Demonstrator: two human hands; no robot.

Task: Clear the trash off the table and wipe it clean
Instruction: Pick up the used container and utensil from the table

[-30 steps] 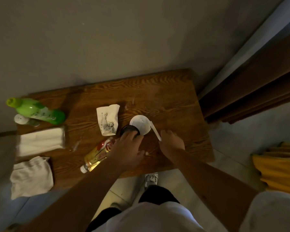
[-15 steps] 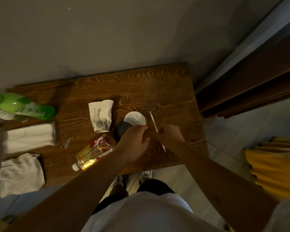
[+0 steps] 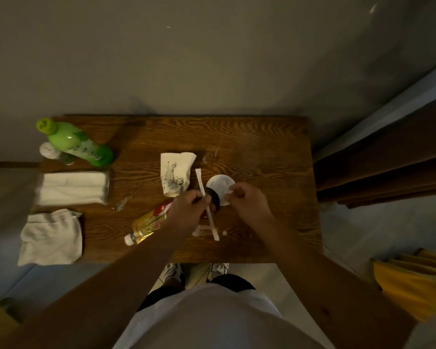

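Both bare forearms reach forward over the near edge of the wooden table [image 3: 262, 152], converging at its middle: the left hand [image 3: 186, 212] is curled with fingers pinched round a white wrapped straw [image 3: 207, 205] that slants from beside the right hand down toward the near edge, while the right hand [image 3: 247, 200] has its fingertips closed on the rim of a white round lid [image 3: 218, 186]. Under the hands a dark cup [image 3: 215, 200] is mostly hidden, with a yellow bottle [image 3: 146, 226] lying on its side just left of the left wrist and white smears [image 3: 202, 230] on the wood nearby. Farther back lies a crumpled printed paper cup [image 3: 175, 176], and along the left side sit a beige cloth [image 3: 51, 238], a folded white towel [image 3: 73, 187] and a green bottle [image 3: 78, 144] at the far corner.
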